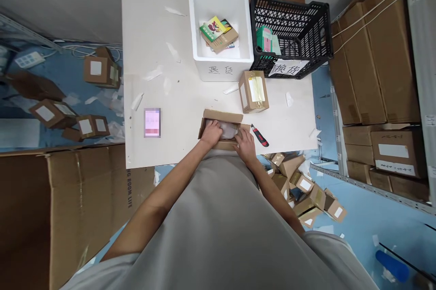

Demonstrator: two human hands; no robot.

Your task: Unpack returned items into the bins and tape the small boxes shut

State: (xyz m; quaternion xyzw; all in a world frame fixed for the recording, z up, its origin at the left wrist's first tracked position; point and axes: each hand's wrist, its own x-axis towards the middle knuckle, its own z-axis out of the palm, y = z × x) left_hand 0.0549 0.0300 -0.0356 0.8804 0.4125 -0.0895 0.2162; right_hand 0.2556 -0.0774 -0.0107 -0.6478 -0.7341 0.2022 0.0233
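An opened cardboard box (223,114) lies at the table's near edge, its flaps spread. Inside is an item in clear plastic wrapping (227,130); what the wrapping covers cannot be made out. My left hand (211,134) reaches into the left end of the box, fingers closed on the wrapped item. At the right end, my right hand (245,145) has its fingers bent over the box edge and pinching the wrapping. A red and black utility knife (260,135) lies just right of my right hand, touched by neither hand.
Behind the box stand a closed carton (254,92), a white foam bin (221,66) holding small packets, and a black crate (292,54). A pixelated pink rectangle (152,123) lies at left. Paper scraps dot the table (177,95). Cartons (308,197) pile on the floor.
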